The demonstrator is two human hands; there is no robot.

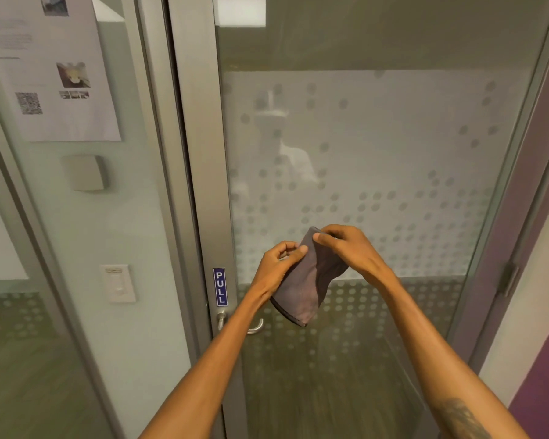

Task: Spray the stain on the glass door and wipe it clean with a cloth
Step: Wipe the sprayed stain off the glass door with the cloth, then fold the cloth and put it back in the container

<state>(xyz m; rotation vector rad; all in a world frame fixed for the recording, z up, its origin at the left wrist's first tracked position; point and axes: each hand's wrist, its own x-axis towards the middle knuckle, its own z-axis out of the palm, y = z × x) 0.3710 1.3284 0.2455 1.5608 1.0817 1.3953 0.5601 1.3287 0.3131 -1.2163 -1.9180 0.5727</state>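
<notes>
A frosted glass door (377,147) with a dotted pattern and a grey metal frame fills the view. In front of its lower middle I hold a grey-purple cloth (301,289) with both hands. My left hand (278,264) pinches the cloth's left upper edge. My right hand (349,248) grips its top right corner. The cloth hangs down between them, partly folded. I cannot make out a stain on the glass, and no spray bottle is in view.
A blue PULL sign (220,287) sits on the door frame above a metal lever handle (255,327). Left of the door are a light switch (118,283), a grey wall box (84,172) and a paper notice (51,68). A purple wall (542,391) stands at right.
</notes>
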